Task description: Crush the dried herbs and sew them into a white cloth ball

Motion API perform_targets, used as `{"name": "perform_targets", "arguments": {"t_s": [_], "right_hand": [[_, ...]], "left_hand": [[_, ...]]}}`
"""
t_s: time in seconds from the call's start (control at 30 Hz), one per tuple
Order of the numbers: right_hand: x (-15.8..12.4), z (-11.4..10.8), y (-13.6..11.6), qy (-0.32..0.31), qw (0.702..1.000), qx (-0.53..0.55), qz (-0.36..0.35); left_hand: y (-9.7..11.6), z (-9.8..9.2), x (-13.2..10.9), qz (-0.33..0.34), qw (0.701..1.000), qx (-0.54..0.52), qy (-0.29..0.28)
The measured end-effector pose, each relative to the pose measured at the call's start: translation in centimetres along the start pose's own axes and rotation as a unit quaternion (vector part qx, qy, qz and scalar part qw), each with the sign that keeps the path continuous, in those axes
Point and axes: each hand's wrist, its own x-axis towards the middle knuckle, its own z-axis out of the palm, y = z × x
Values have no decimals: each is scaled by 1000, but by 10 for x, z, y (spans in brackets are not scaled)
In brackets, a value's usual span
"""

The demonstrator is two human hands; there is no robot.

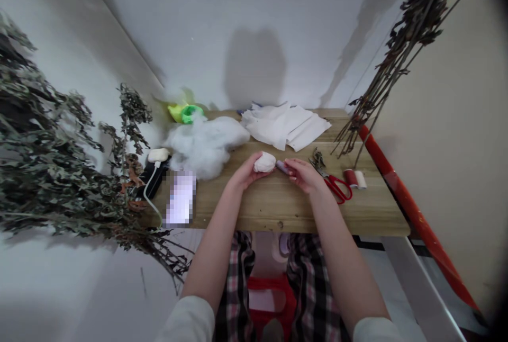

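A small white cloth bundle (264, 162), rounded and wrinkled, rests in the fingers of my left hand (249, 171). Just to its right, my right hand (302, 173) grips a small purple-grey spool of thread (283, 167) by its right end. The spool's near tip almost meets the bundle; whether a thread joins them is too fine to make out. Both hands are over the middle of the wooden table (270, 209). Fluffy white stuffing (210, 143) is piled beyond my left hand, and white cloth pieces (286, 124) lie behind both hands.
Red-handled scissors (338, 187), a red thread spool (351, 178) and a white spool (361, 179) lie at right. A phone (180, 198), a white charger (157, 155) and a green tape roll (192, 114) are at left. Dried plants (51, 146) hang on both sides.
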Motion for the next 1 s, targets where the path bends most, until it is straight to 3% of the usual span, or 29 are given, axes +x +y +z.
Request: {"name": "perform_targets", "arguments": {"t_s": [0.13,0.33,0.43,0.63,0.7,0.8,0.9,1.0], "right_hand": [[2,0,1,10,998,42,42],[3,-7,-2,37,997,39,50],[4,-8,-1,53,998,9,31],[7,0,13,-6,987,-140,-83],[8,1,17,19,956,-254,-149],[6,1,18,85,868,-445,-203],[1,3,16,100,798,-569,-169],[-2,5,14,102,760,-629,-132]], "left_hand": [[1,0,0,-4,1000,-2,1],[1,-2,1,-1,1000,-13,2],[1,-2,1,-4,1000,-12,4],[3,-3,-1,-6,999,-33,-4],[4,-5,-2,-7,999,-35,-12],[5,-7,-3,-11,999,-28,-23],[6,-7,-5,-10,999,-18,-27],[6,-6,-7,-1,1000,-12,-26]]}}
